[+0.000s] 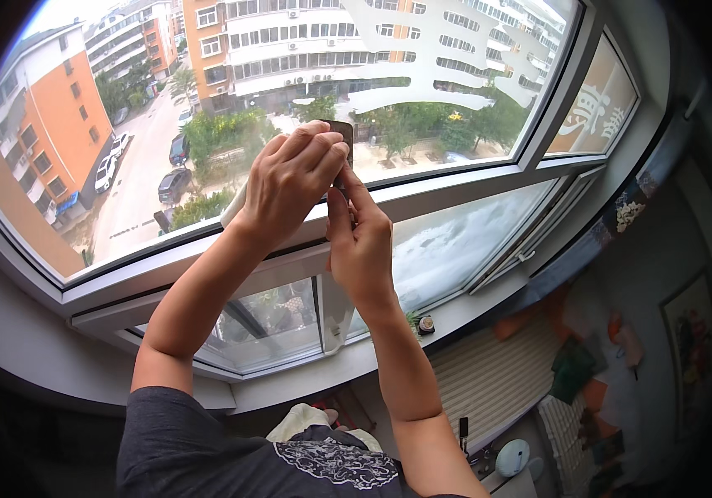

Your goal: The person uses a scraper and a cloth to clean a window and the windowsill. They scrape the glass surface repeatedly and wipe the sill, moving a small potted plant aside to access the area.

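In front of the large upper window pane, my two hands meet near its lower frame. My left hand has its fingers bent over a dark flat rectangular object, whose exact kind is not clear. Just below, my right hand pinches the object's lower end between thumb and index finger. A pale strip shows behind my left wrist, partly covered by it. White decal film with cut-out gaps and ragged edges covers the pane's upper right.
Below runs the window frame with smaller panes, one of them frosted. A small jar stands on the sill. At the right are a ridged bed-like surface and a round pale object. Side-pane lettering is white.
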A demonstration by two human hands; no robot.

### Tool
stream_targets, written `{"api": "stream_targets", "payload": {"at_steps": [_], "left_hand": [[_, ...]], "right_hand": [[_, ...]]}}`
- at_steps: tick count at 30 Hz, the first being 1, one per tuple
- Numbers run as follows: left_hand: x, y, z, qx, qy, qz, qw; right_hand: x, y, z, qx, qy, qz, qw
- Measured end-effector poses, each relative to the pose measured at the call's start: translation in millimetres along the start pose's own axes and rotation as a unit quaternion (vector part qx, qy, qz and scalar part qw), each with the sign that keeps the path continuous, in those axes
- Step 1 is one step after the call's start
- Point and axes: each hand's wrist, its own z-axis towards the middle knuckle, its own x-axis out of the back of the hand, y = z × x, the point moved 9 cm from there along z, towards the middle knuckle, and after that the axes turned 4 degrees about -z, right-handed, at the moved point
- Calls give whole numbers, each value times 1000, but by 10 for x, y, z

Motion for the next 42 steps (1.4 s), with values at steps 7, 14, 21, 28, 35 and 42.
{"api": "stream_targets", "payload": {"at_steps": [7,14,21,28,35,42], "left_hand": [[1,-12,65,-4,-1,-13,1000],[-20,-3,122,-4,-11,-10,1000],[-25,-19,181,-18,-9,-1,1000],[-64,11,103,-32,-17,8,999],[-47,36,109,-29,-11,14,999],[-83,51,275,-15,-23,-3,1000]], "right_hand": [[11,-21,47,4,10,67,998],[26,-9,72,-20,8,87,996],[17,-36,131,9,9,104,995],[14,-20,74,-2,0,119,993],[21,0,54,0,5,116,993],[94,-5,149,-1,12,135,991]]}}
